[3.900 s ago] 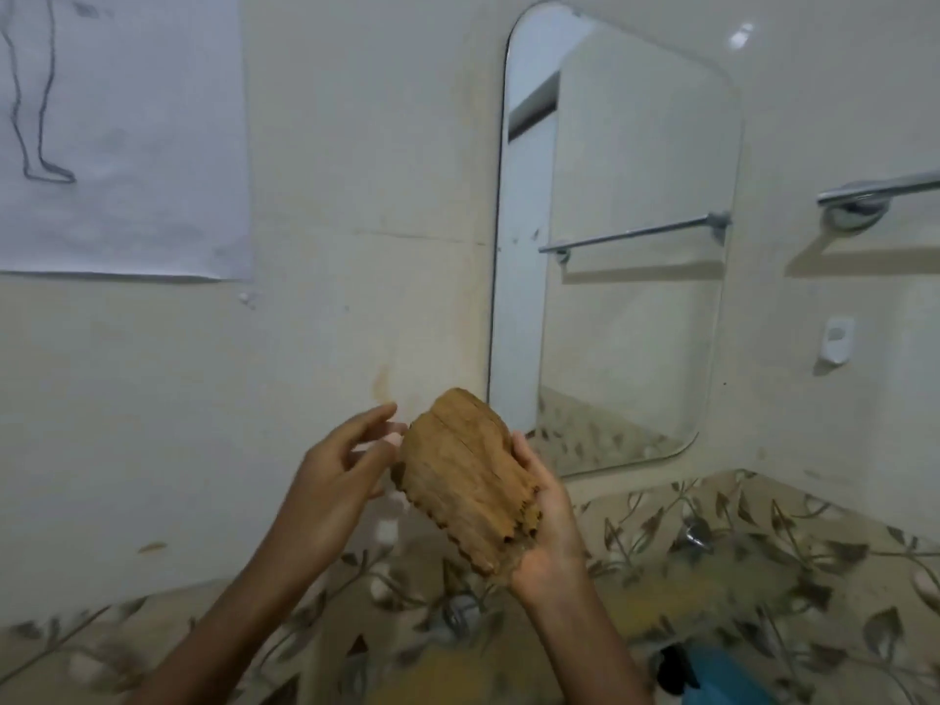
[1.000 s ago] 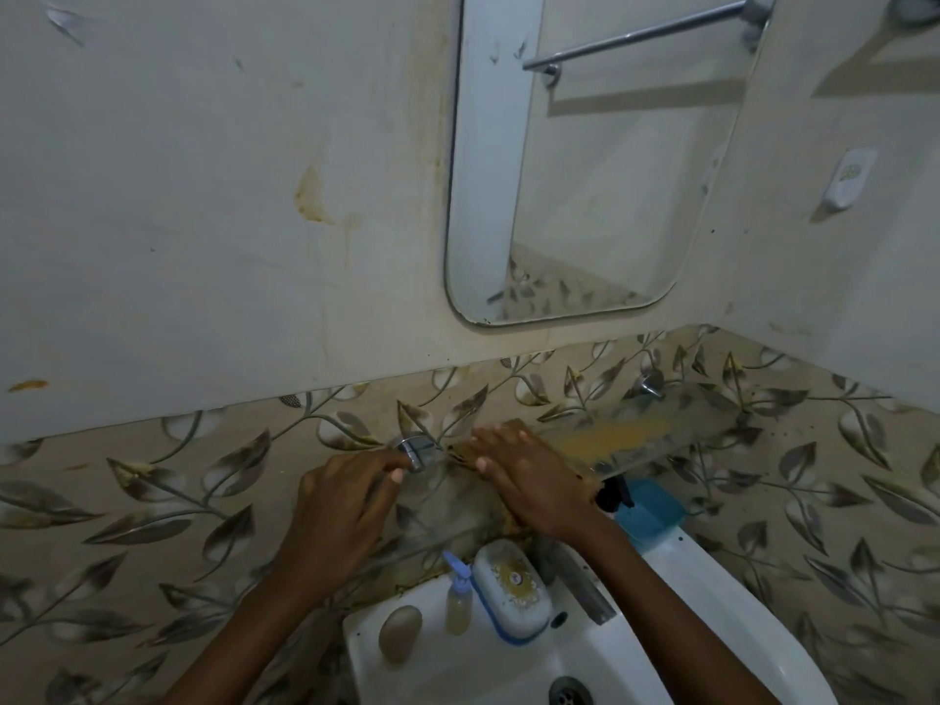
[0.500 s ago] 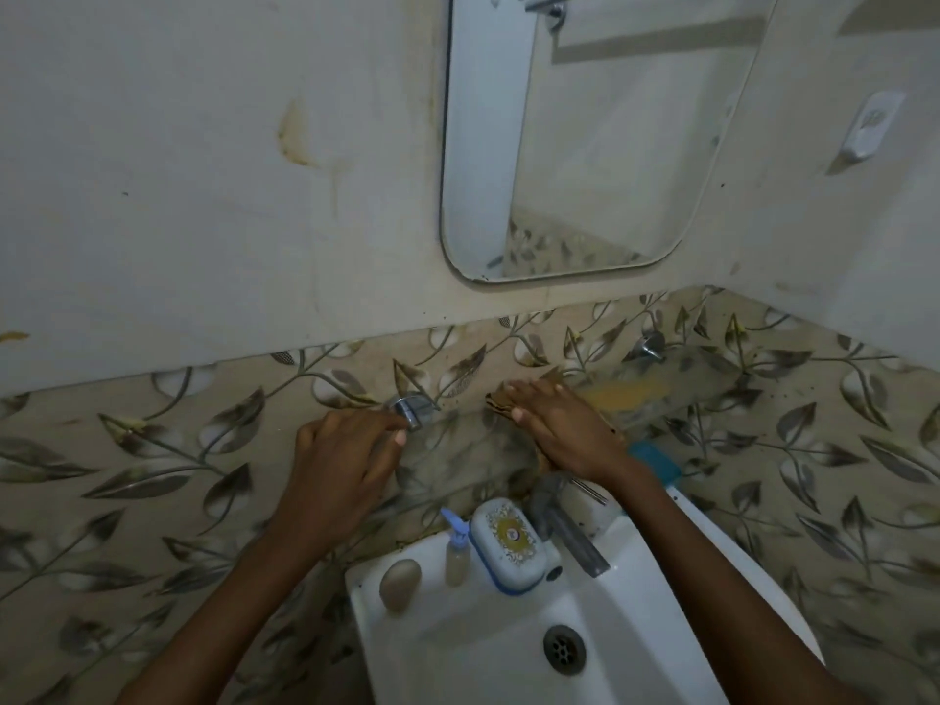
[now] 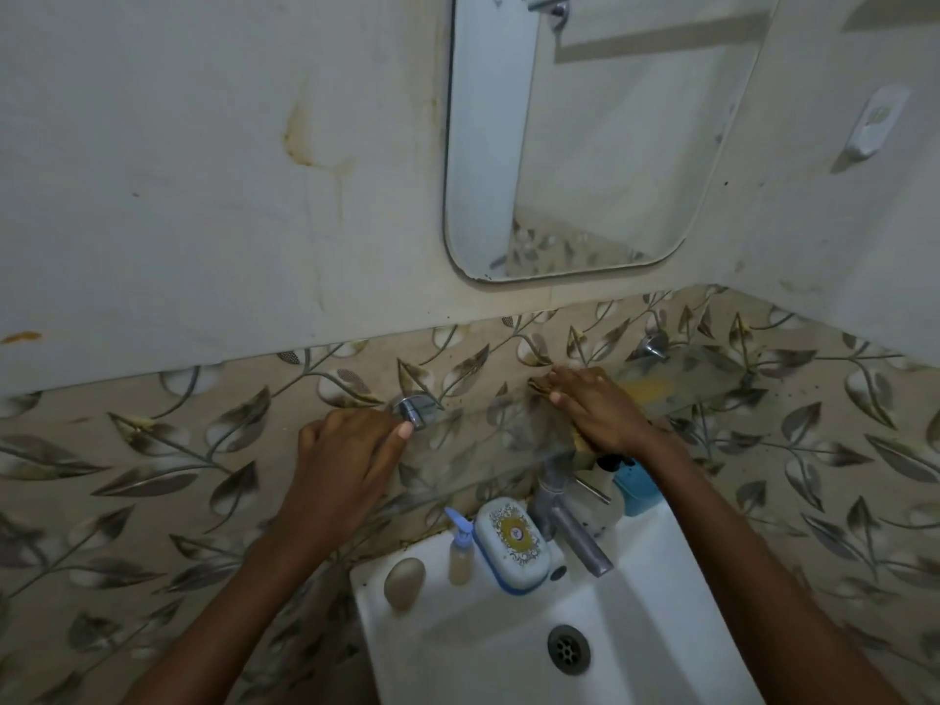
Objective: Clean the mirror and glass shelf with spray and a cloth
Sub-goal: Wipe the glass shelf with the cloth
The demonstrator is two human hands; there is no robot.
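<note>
Since 0.5 s ago the right hand [image 4: 595, 412] has slid slightly rightward along the glass shelf [image 4: 692, 376] at centre frame, pressing flat with straight fingers on the brown cloth [image 4: 538, 384], which it mostly hides. Covering the shelf's left end, the left hand [image 4: 346, 460] has curled fingers and its thumb beside the chrome bracket [image 4: 409, 408]; whether it grips is unclear. Clear, yellow-smeared glass is hard to trace, and the mirror [image 4: 585, 145] is cut off at the top.

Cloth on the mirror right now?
No, the right hand presses the cloth flat on the shelf, below the mirror.
</note>
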